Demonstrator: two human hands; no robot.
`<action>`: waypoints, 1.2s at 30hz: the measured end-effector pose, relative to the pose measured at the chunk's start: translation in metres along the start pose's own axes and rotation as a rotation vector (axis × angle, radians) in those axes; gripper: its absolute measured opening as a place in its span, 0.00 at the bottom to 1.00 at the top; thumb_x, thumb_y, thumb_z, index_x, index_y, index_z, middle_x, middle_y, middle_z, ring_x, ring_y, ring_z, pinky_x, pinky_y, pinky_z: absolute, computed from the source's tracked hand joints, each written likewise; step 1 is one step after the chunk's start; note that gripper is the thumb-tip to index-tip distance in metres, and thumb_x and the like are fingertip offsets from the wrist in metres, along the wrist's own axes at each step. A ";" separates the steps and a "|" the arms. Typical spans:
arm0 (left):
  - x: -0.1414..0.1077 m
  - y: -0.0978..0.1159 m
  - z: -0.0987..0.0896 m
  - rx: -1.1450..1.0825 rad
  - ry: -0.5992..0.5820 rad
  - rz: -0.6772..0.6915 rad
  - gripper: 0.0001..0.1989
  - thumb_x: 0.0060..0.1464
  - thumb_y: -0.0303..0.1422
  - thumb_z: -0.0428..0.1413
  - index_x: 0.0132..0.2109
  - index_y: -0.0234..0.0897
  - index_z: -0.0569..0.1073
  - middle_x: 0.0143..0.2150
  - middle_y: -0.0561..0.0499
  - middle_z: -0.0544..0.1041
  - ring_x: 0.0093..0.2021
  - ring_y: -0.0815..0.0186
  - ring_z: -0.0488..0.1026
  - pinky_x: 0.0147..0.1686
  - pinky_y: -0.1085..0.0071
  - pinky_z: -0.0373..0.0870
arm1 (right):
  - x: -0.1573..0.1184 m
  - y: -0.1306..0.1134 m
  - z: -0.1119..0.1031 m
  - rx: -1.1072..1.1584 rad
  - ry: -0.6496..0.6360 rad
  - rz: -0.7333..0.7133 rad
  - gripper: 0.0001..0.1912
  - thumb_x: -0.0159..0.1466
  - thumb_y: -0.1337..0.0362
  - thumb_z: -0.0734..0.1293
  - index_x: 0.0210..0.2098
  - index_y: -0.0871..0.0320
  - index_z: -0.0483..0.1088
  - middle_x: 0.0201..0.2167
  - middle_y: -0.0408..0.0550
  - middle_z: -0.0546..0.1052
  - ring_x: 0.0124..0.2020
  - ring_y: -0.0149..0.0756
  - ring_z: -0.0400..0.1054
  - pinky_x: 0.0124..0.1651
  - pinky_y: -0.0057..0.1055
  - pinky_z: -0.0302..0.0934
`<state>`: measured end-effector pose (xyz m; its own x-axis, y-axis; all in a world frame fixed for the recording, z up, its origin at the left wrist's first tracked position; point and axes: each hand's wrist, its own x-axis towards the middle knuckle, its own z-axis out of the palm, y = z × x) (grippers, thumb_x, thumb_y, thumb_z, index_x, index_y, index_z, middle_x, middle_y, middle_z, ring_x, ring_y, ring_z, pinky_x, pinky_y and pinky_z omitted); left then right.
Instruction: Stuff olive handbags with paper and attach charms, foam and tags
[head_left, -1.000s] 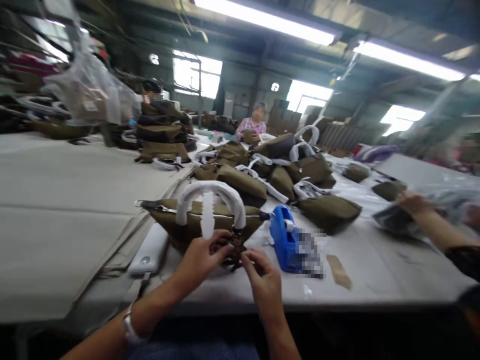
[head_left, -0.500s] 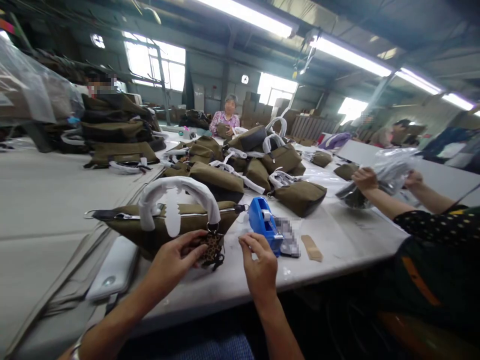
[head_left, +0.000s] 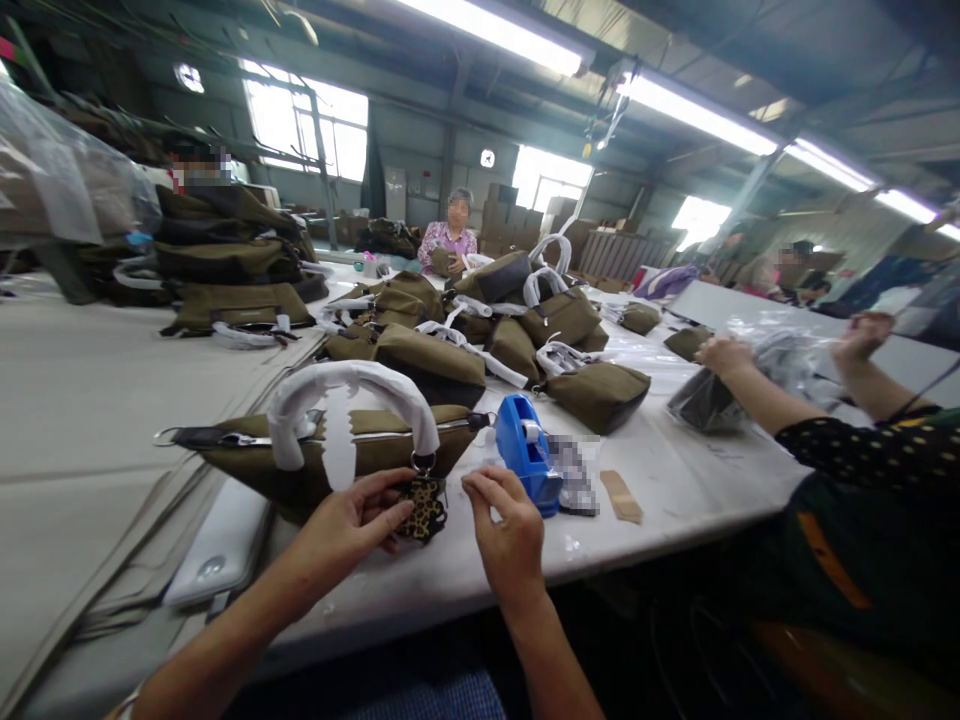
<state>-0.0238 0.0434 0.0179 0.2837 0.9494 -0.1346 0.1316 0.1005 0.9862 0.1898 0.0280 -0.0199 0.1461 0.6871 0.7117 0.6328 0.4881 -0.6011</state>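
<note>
An olive handbag (head_left: 259, 470) with dark ends and a zip stands on the table in front of me. White wrapping covers its raised handle (head_left: 360, 375), and a white jagged-edged strip hangs down from it. My left hand (head_left: 367, 515) is closed on a leopard-print tag (head_left: 426, 508) that hangs from the ring at the handle's right foot. Just to the right, my right hand (head_left: 510, 525) is pinched at the fingertips, apart from the tag; whatever it may hold is too small to make out. A blue tape dispenser (head_left: 517, 440) stands just beyond that hand.
Several olive handbags (head_left: 431, 360) are heaped across the table, with another stack (head_left: 232, 305) at left. A white device (head_left: 217, 550) lies left of my bag. A tan strip (head_left: 621, 497) lies right of the dispenser. A co-worker at right handles a clear plastic bag (head_left: 787, 355).
My right hand has shifted slightly left toward the tag. The leopard-print tag has turned, showing more of its face. The co-worker's far hand has risen with the plastic.
</note>
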 end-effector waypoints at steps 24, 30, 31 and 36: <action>0.016 0.013 -0.004 0.601 0.370 0.510 0.15 0.63 0.45 0.56 0.45 0.44 0.83 0.43 0.53 0.86 0.40 0.58 0.84 0.45 0.66 0.79 | 0.019 0.004 0.017 0.199 -0.091 -0.113 0.13 0.70 0.74 0.67 0.47 0.55 0.81 0.41 0.48 0.81 0.42 0.34 0.77 0.49 0.25 0.70; 0.006 0.025 0.004 0.615 0.290 0.666 0.15 0.66 0.43 0.54 0.47 0.44 0.84 0.47 0.50 0.86 0.47 0.57 0.83 0.51 0.67 0.78 | 0.027 -0.021 0.014 0.348 -0.110 -0.017 0.12 0.67 0.71 0.71 0.48 0.54 0.81 0.39 0.47 0.82 0.40 0.34 0.77 0.48 0.27 0.71; 0.006 0.027 0.006 0.582 0.268 0.680 0.15 0.66 0.42 0.55 0.47 0.44 0.84 0.47 0.50 0.86 0.47 0.58 0.83 0.52 0.67 0.78 | 0.028 -0.024 0.014 0.385 -0.137 0.004 0.10 0.67 0.71 0.72 0.46 0.54 0.82 0.38 0.46 0.82 0.40 0.34 0.76 0.46 0.27 0.70; 0.009 0.033 0.010 0.423 0.243 0.586 0.13 0.62 0.43 0.59 0.42 0.43 0.85 0.43 0.50 0.86 0.45 0.56 0.83 0.54 0.63 0.78 | 0.031 -0.024 0.017 0.550 -0.196 0.144 0.04 0.65 0.68 0.74 0.38 0.55 0.83 0.34 0.45 0.80 0.37 0.33 0.74 0.41 0.26 0.67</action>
<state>-0.0072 0.0518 0.0479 0.2087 0.8561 0.4729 0.3906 -0.5162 0.7622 0.1662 0.0468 0.0102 0.0245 0.8279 0.5603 0.1229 0.5537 -0.8236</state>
